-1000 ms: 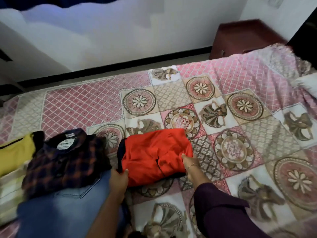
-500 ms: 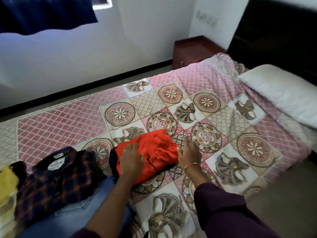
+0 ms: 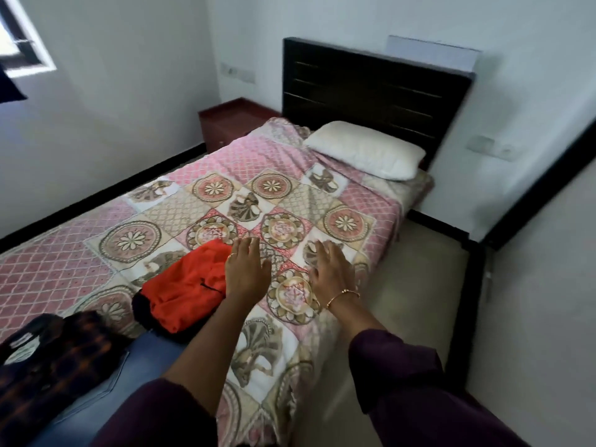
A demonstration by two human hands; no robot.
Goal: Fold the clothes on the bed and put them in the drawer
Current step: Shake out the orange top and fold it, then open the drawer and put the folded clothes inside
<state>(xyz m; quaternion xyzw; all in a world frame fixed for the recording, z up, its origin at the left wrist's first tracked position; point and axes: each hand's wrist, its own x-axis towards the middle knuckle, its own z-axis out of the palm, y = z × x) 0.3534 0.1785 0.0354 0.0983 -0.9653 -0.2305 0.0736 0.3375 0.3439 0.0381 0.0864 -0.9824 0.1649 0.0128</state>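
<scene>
Two hands out flat, and neither has a grip on anything. The left hand (image 3: 246, 269) has straight fingers right at the edge of the folded red garment (image 3: 185, 287); can't tell if it's touching it or just hovering. The right hand (image 3: 330, 267) is spread over bare bedspread (image 3: 351, 195), well off the clothes.

Going outward: the red piece sits folded near the edge of the bed. Left of it there's a dark plaid shirt (image 3: 54, 359) lying on top of blue jeans (image 3: 135, 369), both looking folded too, though that corner is cut off by the frame.

So I'd say the folding is mostly done, at least for what's visible. What's left is the whole second half: nothing's gone into a drawer yet. The dark red bedside cabinet (image 3: 232, 121) by the headboard might be where it goes, just guessing.
</scene>
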